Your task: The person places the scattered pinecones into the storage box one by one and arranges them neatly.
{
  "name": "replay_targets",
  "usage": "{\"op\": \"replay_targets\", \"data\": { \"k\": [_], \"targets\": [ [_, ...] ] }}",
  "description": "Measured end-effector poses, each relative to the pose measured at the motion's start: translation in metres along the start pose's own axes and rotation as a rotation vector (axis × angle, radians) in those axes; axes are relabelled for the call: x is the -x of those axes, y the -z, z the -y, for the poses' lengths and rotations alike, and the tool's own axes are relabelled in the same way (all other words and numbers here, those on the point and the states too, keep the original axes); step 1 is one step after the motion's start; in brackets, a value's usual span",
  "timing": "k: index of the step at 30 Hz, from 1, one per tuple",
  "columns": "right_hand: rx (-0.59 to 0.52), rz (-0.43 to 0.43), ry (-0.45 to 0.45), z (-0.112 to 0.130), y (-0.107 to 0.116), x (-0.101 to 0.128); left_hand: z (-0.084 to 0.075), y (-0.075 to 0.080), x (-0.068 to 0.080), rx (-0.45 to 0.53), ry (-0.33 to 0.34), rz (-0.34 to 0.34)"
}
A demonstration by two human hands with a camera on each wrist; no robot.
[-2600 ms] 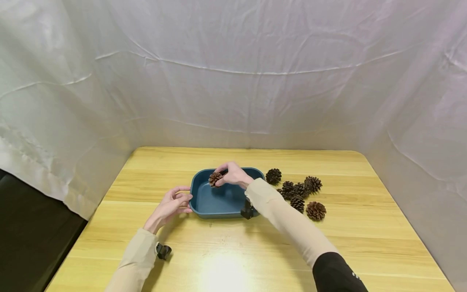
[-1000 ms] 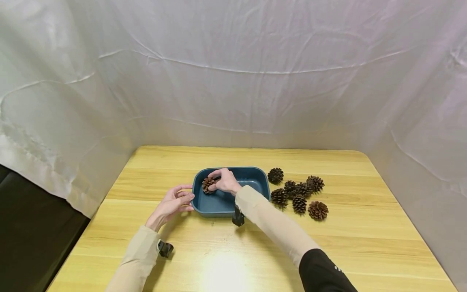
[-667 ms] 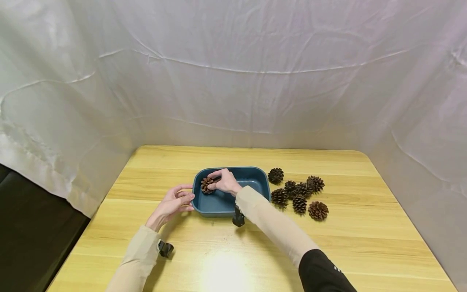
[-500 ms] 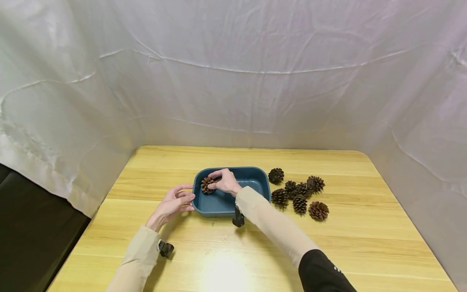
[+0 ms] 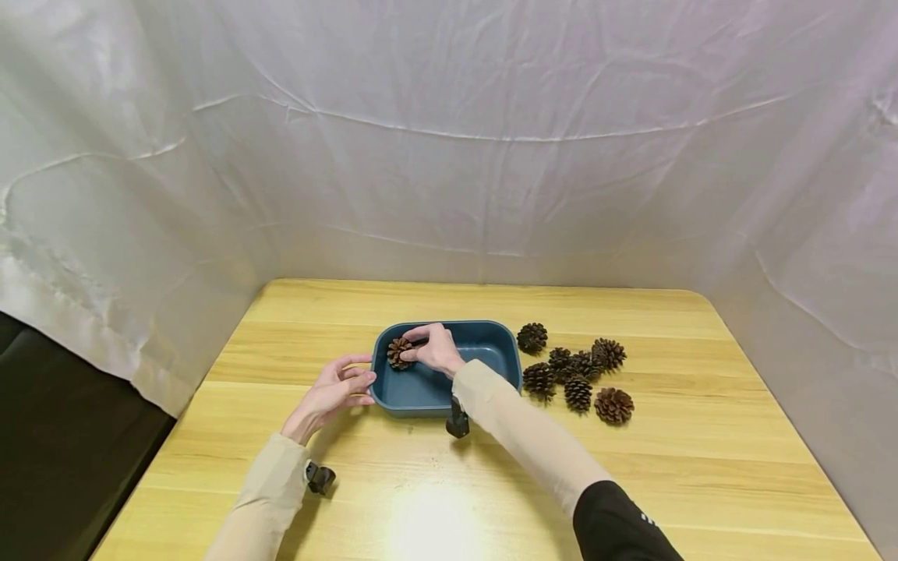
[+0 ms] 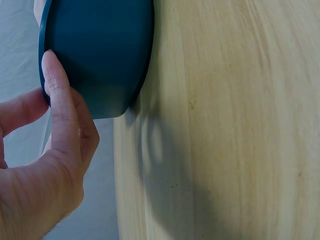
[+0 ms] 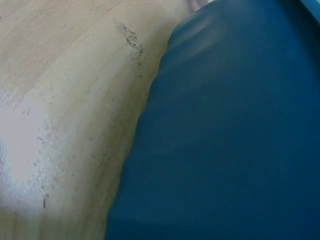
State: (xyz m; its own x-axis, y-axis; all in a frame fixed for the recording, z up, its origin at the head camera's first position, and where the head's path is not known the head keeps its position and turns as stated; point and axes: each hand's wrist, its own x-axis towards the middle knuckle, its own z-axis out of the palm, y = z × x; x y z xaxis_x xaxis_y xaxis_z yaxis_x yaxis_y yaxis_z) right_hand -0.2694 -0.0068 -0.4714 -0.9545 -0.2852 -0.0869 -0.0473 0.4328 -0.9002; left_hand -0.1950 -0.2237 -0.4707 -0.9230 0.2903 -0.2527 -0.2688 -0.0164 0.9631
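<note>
A blue rectangular tray (image 5: 421, 409) stands on the table, its side wall (image 6: 105, 60) filling the upper part of the left wrist view. My left hand (image 5: 337, 393) rests its spread, fairly straight fingers against the tray's left end. Its thumb (image 6: 56, 75) lies at the rim in the left wrist view. Inside the tray, near its left end, my right hand (image 5: 436, 351) pinches a brown pine cone (image 5: 397, 354) between thumb and fingers. The right wrist view shows the tray's outer side (image 7: 215, 130), which hides that hand's fingers and the cone.
Several pine cones (image 5: 578, 392) lie in a loose group just right of the tray. A paler one (image 5: 613, 406) is nearest the front right, and another (image 5: 532, 338) sits by the tray's back corner. Pale curtains (image 5: 449, 195) surround the wooden table (image 5: 701, 436).
My right hand has carried the pine cone leftward and lower into the tray's left end since the first frame. Over the last half second both hands stay nearly still.
</note>
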Motion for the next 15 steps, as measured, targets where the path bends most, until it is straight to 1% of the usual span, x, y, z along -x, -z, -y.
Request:
{"op": "replay_targets", "data": {
  "k": [15],
  "targets": [
    [0.018, -0.011, -0.011, -0.0005, -0.0013, -0.0029, -0.0009, -0.0008, 0.0006, -0.002, 0.006, -0.005]
  ]
}}
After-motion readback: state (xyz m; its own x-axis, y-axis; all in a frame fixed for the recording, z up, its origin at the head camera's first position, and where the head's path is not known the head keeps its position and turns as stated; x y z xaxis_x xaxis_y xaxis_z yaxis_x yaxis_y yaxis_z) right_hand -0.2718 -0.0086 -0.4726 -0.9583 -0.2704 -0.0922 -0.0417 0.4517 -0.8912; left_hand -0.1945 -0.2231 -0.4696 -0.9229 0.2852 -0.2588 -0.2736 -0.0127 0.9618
